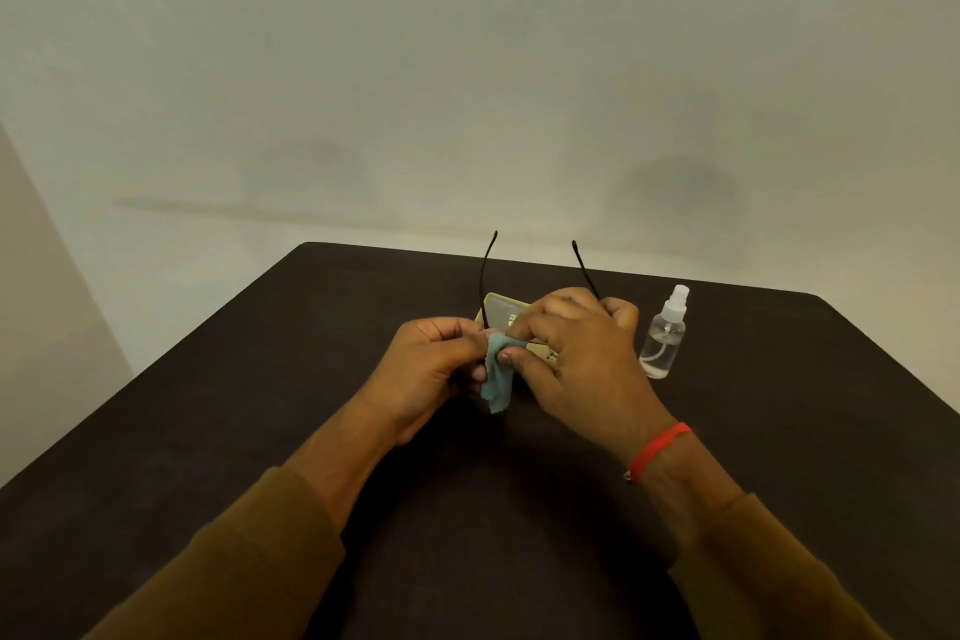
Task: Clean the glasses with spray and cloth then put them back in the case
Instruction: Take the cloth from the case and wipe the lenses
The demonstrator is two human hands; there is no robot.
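Observation:
Black-framed glasses [485,276] are held above the dark table [779,431], both temple arms pointing away from me. My left hand [431,369] grips the frame's left end. My right hand [571,343] pinches a pale blue cloth [496,379] against the left lens, thumb under and fingers over; the lenses are mostly hidden by my fingers. The yellowish glasses case [501,309] lies on the table just behind my hands, partly covered. A small clear spray bottle [665,333] with a white nozzle stands upright to the right of my right hand.
A plain pale wall stands behind the table's far edge [519,257]. A red band [660,447] circles my right wrist.

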